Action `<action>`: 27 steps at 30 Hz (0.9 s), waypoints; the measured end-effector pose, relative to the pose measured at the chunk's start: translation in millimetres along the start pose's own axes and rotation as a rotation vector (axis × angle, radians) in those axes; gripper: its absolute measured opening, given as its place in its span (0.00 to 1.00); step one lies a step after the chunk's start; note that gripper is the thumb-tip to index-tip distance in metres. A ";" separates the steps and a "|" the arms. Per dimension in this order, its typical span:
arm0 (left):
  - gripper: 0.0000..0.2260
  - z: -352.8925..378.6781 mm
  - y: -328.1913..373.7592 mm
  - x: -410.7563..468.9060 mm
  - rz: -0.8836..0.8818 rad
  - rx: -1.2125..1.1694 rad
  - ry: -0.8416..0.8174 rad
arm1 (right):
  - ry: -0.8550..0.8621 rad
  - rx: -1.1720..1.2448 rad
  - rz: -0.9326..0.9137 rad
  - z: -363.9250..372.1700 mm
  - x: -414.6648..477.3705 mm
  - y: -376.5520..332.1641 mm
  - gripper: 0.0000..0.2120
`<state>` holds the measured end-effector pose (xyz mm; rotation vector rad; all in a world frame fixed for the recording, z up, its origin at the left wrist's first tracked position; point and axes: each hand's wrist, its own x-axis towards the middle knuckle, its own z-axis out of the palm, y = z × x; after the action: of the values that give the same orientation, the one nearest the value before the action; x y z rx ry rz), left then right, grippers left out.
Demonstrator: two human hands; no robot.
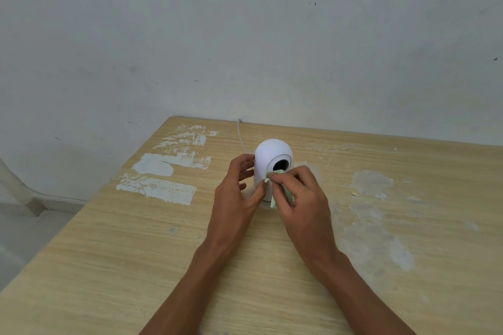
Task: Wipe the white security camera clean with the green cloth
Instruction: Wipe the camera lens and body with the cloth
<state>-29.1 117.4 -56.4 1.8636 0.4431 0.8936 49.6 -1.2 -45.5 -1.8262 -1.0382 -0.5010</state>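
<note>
A white dome-shaped security camera (269, 153) stands upright on the wooden table (136, 253), its black round lens (281, 164) facing me. My left hand (235, 198) holds the camera's left side, thumb against its lower front. My right hand (302, 198) pinches a small light green cloth (275, 174) and presses it on the camera's front just under the lens. Most of the cloth is hidden under my right fingers; a strip hangs down near the base.
A thin white cable (241, 134) runs from behind the camera to the table's far edge at the wall. White paint patches (158, 187) mark the table left of the camera, and scraped pale patches (371, 182) lie to the right. The table's left edge drops to the floor.
</note>
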 end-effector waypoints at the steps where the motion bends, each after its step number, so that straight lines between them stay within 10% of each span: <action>1: 0.21 -0.1 0.1 0.0 0.000 -0.001 0.000 | 0.019 0.008 -0.012 -0.6 1.9 -0.9 0.08; 11: 0.22 0.1 -1.4 1.4 0.013 0.030 0.016 | 0.061 0.181 0.340 -0.5 5.1 13.6 0.03; 27: 0.22 -0.6 -2.7 0.6 0.011 0.017 0.004 | -0.066 0.058 0.293 -2.2 -4.5 12.8 0.03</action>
<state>-29.0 119.4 -58.4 1.8820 0.4448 0.9030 57.9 -7.5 -54.5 -1.9125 -0.8005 -0.2333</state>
